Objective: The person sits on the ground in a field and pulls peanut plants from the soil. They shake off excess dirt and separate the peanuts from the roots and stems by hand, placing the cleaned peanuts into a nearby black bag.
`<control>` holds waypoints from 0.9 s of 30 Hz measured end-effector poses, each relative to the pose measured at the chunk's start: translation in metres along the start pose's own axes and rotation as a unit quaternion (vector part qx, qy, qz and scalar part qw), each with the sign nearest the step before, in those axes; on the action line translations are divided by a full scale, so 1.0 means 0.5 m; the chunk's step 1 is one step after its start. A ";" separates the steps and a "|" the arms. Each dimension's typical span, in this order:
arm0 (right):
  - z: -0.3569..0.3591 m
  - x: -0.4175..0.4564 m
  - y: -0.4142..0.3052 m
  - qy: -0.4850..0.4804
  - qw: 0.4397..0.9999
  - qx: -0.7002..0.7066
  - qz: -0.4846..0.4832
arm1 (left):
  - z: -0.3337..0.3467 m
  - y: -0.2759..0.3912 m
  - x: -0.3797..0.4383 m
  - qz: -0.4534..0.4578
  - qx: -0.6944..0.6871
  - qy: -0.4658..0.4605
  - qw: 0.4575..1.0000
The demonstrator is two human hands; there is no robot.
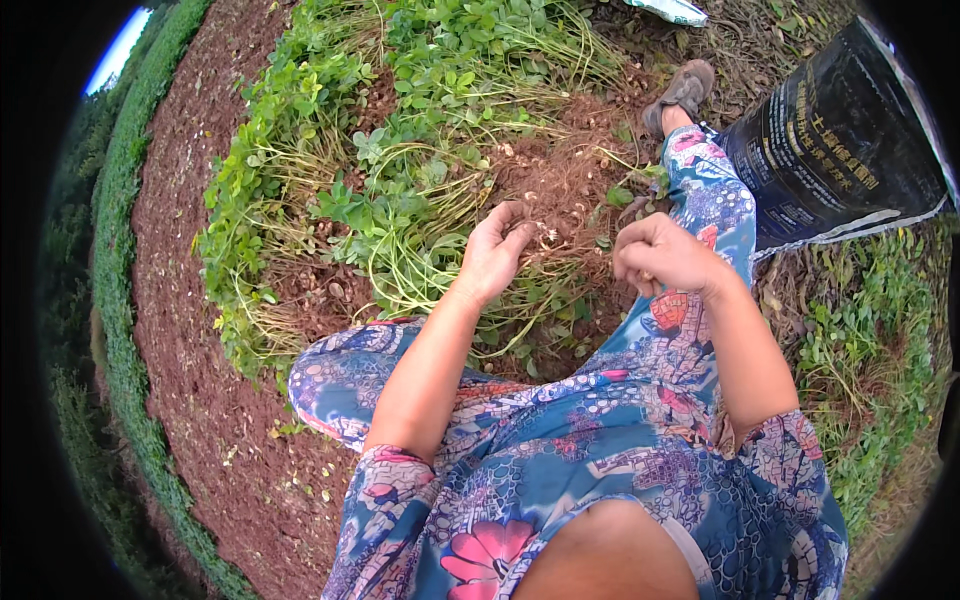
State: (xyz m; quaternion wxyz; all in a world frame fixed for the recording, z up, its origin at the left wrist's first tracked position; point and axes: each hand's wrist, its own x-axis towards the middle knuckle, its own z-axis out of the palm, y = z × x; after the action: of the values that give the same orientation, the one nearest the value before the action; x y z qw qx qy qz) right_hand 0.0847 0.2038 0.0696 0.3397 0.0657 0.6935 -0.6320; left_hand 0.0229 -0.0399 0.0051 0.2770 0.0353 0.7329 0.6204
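Pulled peanut plants [409, 187] lie in a heap before me, with their reddish, soil-covered roots [559, 176] and pale pods turned towards my hands. My left hand [499, 247] is at the near edge of the roots, thumb and fingers pinched on the peanut roots, where small pale pods [551, 235] show at the fingertips. To the right, my right hand [656, 255] is raised over my patterned trouser leg, its fingers curled inward; a small pale brown thing, perhaps a peanut pod, shows beneath them, partly hidden.
A black plastic sack [832, 142] with printed writing stands open at the right, beside my shoe [686, 90]. A white and green bag [671, 9] lies at the top edge. Bare reddish soil [225, 420] stretches along the left, with a green crop row [112, 247] beyond it.
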 end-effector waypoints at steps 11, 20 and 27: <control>0.054 0.107 0.034 0.069 0.937 -0.238 -0.245 | 0.013 0.106 -0.068 0.028 0.158 -0.038 0.986; 0.137 0.123 0.068 0.027 0.987 -0.061 -0.143 | -0.003 0.062 -0.094 0.150 0.225 0.044 0.962; 0.158 0.131 0.082 0.118 0.932 -0.307 -0.149 | 0.006 0.065 -0.091 0.094 0.291 0.039 0.951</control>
State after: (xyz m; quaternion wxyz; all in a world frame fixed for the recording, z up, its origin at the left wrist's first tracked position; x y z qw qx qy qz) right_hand 0.0871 0.1170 0.0014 0.1610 -0.0715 0.8908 -0.4189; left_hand 0.0532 -0.0481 0.0516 0.1663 0.1588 0.8853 0.4043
